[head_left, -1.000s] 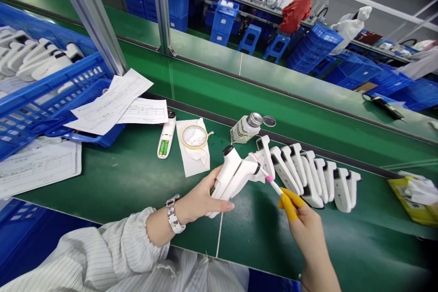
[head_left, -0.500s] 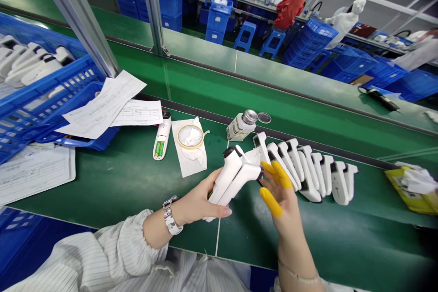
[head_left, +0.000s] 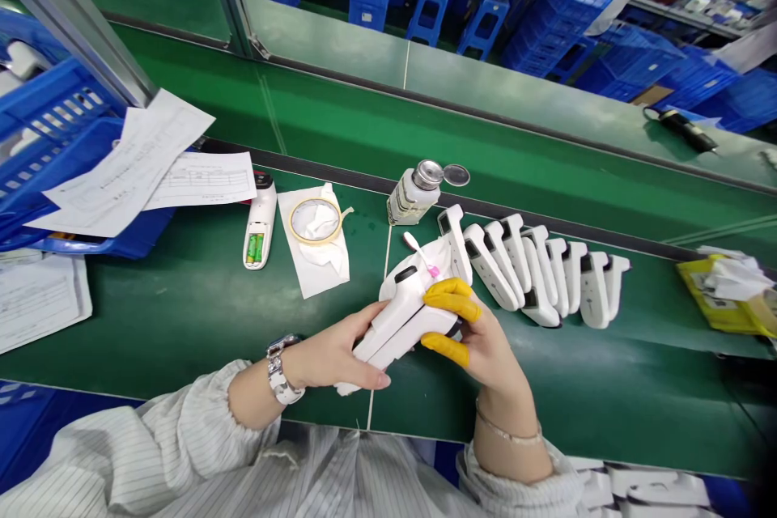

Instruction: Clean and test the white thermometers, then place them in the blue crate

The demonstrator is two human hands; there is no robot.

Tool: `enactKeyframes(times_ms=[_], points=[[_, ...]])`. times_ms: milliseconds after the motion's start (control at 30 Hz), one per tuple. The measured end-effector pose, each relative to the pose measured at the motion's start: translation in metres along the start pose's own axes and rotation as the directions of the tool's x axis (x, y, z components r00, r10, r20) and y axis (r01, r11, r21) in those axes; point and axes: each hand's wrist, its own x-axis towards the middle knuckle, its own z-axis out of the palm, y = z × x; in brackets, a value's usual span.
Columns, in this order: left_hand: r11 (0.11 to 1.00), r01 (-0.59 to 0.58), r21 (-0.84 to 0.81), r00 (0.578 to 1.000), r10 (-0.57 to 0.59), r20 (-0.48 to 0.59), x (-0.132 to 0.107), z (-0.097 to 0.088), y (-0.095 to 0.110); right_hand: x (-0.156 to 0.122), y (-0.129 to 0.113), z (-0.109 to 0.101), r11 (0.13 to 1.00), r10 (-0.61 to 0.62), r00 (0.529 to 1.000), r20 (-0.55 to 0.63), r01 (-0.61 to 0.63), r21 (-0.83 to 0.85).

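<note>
My left hand (head_left: 352,346) is wrapped round the lower ends of two white forehead thermometers (head_left: 397,324), held side by side above the table. My right hand (head_left: 470,332), with yellow finger cots on the thumb and fingers, closes on the head end of the nearer one. Just behind them lie a white cloth (head_left: 397,267) and a small toothbrush-like stick (head_left: 418,249) with a pink part. Several more white thermometers (head_left: 494,267) stand in a slanted row to the right. A bottle (head_left: 413,198) with its metal lid flipped up is behind my hands.
To the left, another thermometer (head_left: 260,220) shows green batteries in its bay. Beside it, a tape ring (head_left: 316,221) lies on white paper. Printed sheets (head_left: 130,166) overlap a blue basket (head_left: 61,117) at far left. A yellow tray (head_left: 722,299) with tissue sits at right.
My right hand has moved in from beside the thermometers and now grips the nearer one's head. The view has tilted down, showing the cloth and pink-ended stick behind them.
</note>
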Motion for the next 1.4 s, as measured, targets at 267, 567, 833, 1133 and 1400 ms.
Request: enactKeyframes(times_ms=[267, 567, 833, 1133, 1400], points=[[0.998, 0.014, 0.060, 0.999, -0.012, -0.037, 0.001, 0.001, -0.002, -0.001, -0.004, -0.001, 0.995, -0.043, 0.999, 0.011, 0.044, -0.092], [0.999, 0.026, 0.033, 1.000, -0.026, -0.013, 0.002, 0.000, 0.004, -0.001, -0.002, 0.001, 0.997, -0.013, 1.000, 0.019, 0.014, -0.070], [0.918, 0.082, -0.387, 0.995, -0.099, -0.024, 0.003, 0.002, 0.002, -0.004, 0.003, 0.009, 0.993, 0.103, 0.993, -0.052, -0.100, 0.070], [0.851, -0.058, -0.522, 0.997, 0.019, -0.079, 0.011, 0.003, -0.008, 0.006, 0.008, 0.037, 0.801, 0.387, 0.906, -0.173, -0.237, 0.550], [0.863, -0.052, -0.503, 0.983, -0.044, -0.177, 0.005, 0.006, 0.000, 0.014, 0.006, 0.056, 0.442, 0.533, 0.845, 0.044, -0.323, 0.837]])
